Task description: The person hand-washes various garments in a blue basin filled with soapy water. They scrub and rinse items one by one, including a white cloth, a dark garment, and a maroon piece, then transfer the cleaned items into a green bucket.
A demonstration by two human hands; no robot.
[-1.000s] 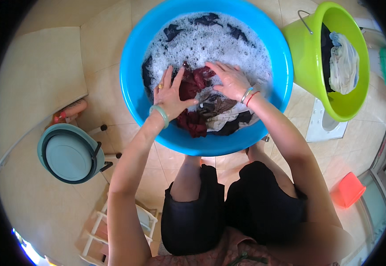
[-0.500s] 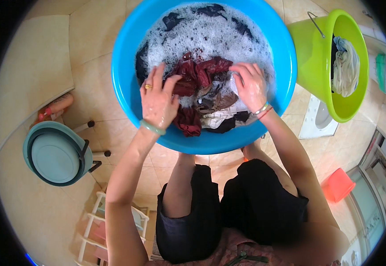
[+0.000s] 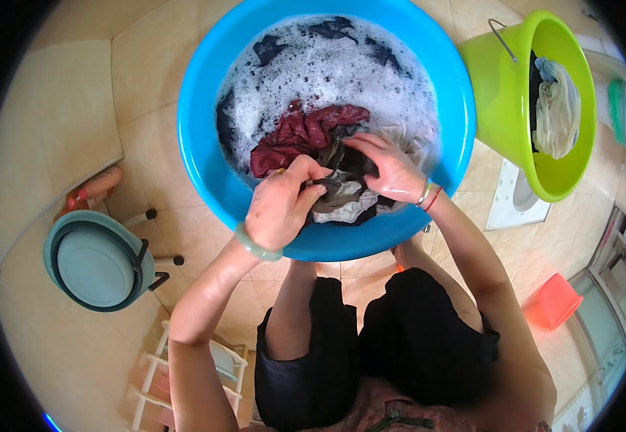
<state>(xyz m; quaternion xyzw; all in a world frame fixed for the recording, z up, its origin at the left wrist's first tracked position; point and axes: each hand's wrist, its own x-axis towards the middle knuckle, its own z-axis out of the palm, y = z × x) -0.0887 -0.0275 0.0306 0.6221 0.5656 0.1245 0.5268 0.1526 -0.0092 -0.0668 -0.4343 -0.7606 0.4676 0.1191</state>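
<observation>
A large blue basin (image 3: 192, 144) holds foamy water and soaking clothes. At its near side my left hand (image 3: 286, 203) pinches a wet dark brown-grey garment (image 3: 338, 160) between thumb and fingers. My right hand (image 3: 392, 171) curls over the right part of the same garment, thumb apart from the fingers; its fingertips are partly lost in the folds. Just beyond, a dark red garment (image 3: 302, 133) lies bunched in the suds. White cloth (image 3: 345, 209) shows between my hands and the near rim.
A lime-green bucket (image 3: 496, 101) with pale and dark cloth stands right of the basin, near a white floor fixture (image 3: 518, 198). On the left are a grey-green folding bucket (image 3: 97, 259) and a white rack (image 3: 155, 367). A coral-coloured container (image 3: 554, 301) sits at the right.
Both hands have moved nearer and closer together, from spread above the clothes onto the dark brown-grey garment. The dark red garment now lies farther off, bunched to the upper left.
</observation>
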